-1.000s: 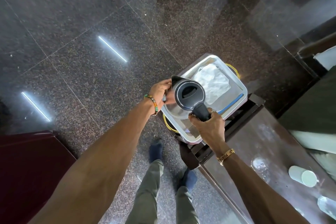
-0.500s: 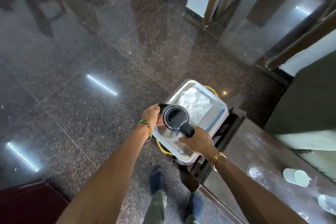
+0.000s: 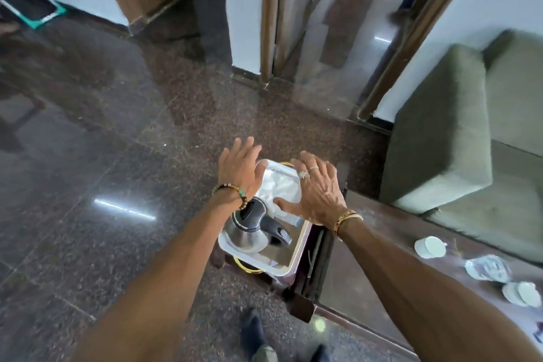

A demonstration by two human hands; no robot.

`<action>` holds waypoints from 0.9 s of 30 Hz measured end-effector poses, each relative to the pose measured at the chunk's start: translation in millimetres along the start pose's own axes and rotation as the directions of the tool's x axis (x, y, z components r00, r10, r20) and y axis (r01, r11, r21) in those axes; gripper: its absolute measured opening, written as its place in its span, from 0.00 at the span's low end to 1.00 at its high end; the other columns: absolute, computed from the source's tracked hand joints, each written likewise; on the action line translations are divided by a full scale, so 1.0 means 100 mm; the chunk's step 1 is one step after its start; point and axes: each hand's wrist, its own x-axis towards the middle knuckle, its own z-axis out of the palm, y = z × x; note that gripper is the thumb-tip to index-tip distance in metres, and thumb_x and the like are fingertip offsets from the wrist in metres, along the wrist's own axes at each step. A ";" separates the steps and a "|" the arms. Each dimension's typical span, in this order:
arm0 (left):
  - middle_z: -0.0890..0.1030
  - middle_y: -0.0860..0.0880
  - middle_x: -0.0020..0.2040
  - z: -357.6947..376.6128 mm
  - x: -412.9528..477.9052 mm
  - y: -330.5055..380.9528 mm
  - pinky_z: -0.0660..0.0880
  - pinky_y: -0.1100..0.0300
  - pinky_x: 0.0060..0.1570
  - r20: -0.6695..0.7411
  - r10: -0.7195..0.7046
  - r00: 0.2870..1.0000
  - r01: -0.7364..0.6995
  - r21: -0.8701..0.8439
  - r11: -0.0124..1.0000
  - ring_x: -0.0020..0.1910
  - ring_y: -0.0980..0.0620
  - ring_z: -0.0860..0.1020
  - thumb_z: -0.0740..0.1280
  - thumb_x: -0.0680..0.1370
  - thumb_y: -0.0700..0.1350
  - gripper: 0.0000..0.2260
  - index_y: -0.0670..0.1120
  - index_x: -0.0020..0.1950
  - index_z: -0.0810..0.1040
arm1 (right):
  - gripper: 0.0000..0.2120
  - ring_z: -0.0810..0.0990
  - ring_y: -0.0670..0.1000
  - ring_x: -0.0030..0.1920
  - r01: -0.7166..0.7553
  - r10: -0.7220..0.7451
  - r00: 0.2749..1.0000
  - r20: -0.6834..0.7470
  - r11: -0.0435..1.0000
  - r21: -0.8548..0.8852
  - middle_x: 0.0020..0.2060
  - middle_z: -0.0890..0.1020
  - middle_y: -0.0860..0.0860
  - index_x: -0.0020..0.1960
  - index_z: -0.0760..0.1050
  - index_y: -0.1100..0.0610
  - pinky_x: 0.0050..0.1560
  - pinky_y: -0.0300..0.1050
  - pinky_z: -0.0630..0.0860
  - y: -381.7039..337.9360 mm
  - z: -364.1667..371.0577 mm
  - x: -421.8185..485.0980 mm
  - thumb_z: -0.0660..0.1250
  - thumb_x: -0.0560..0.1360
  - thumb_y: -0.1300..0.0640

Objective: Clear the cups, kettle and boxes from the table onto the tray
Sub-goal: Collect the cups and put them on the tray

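A steel kettle (image 3: 249, 236) with a black lid and handle stands in the near half of the silver tray (image 3: 289, 266), which sits at the table's left end. A white cloth (image 3: 279, 185) lies in the tray's far half. My left hand (image 3: 239, 169) hovers over the tray's far left corner with fingers spread, holding nothing. My right hand (image 3: 317, 188) is spread flat above the cloth, its thumb reaching toward the kettle. Two white cups (image 3: 430, 247) (image 3: 521, 294) and a clear glass (image 3: 487, 267) stand on the dark table (image 3: 382, 267) at the right.
A green sofa (image 3: 458, 138) stands behind the table at the right. Polished dark stone floor spreads to the left and ahead. Door frames and a white wall rise at the back. My feet (image 3: 264, 344) are on the floor just below the tray.
Both hands have let go of the kettle, which now stands in the tray, and they have lifted away and spread open. The camera has tilted up toward the doorway.
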 end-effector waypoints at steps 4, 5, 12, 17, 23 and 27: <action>0.65 0.46 0.76 -0.45 0.24 0.42 0.59 0.41 0.71 -0.105 0.352 0.930 -0.322 0.225 0.919 0.75 0.42 0.60 0.57 0.79 0.54 0.21 0.47 0.69 0.70 | 0.49 0.57 0.61 0.76 -0.026 0.016 0.992 -0.127 0.997 -0.078 0.78 0.57 0.57 0.76 0.61 0.53 0.75 0.63 0.52 0.34 -0.52 -0.05 0.56 0.66 0.23; 0.64 0.46 0.76 -0.55 0.28 0.55 0.60 0.41 0.71 -0.120 0.383 0.916 -0.345 0.255 0.903 0.75 0.42 0.60 0.58 0.79 0.54 0.21 0.47 0.69 0.70 | 0.48 0.57 0.61 0.76 -0.047 0.032 0.986 -0.167 0.995 -0.089 0.78 0.57 0.57 0.76 0.61 0.53 0.76 0.63 0.52 0.43 -0.67 -0.07 0.57 0.66 0.23; 0.60 0.45 0.77 -0.68 0.23 1.63 0.58 0.42 0.71 -0.187 0.427 0.885 -0.396 0.180 0.900 0.77 0.42 0.57 0.61 0.77 0.57 0.26 0.48 0.72 0.67 | 0.47 0.59 0.59 0.75 -0.284 0.287 0.866 -0.409 0.956 0.068 0.76 0.60 0.57 0.73 0.65 0.53 0.73 0.61 0.57 1.07 -1.28 -0.67 0.64 0.62 0.26; 0.64 0.45 0.75 -0.58 -0.03 2.54 0.61 0.45 0.71 -0.199 0.397 0.896 -0.416 -0.062 0.907 0.75 0.43 0.60 0.64 0.76 0.57 0.26 0.48 0.71 0.68 | 0.45 0.60 0.60 0.74 -0.391 0.354 0.833 -0.426 0.920 0.000 0.76 0.60 0.57 0.70 0.69 0.53 0.72 0.60 0.58 1.65 -1.36 -1.53 0.63 0.63 0.26; 0.69 0.42 0.72 -0.50 -0.59 3.72 0.62 0.49 0.71 -0.220 0.465 0.857 -0.507 -0.212 0.835 0.72 0.42 0.66 0.67 0.75 0.52 0.25 0.44 0.70 0.70 | 0.44 0.62 0.61 0.73 -0.580 0.508 0.722 -0.470 0.815 -0.009 0.75 0.61 0.58 0.67 0.74 0.57 0.70 0.61 0.59 2.33 -1.46 -3.02 0.62 0.62 0.26; 0.69 0.41 0.71 -0.40 -0.99 4.50 0.63 0.50 0.70 -0.225 0.560 0.797 -0.603 -0.249 0.758 0.71 0.42 0.67 0.67 0.75 0.51 0.25 0.42 0.69 0.70 | 0.44 0.63 0.62 0.72 -0.693 0.586 0.618 -0.524 0.721 -0.011 0.74 0.63 0.59 0.67 0.74 0.58 0.69 0.61 0.61 2.66 -1.61 -3.89 0.66 0.63 0.27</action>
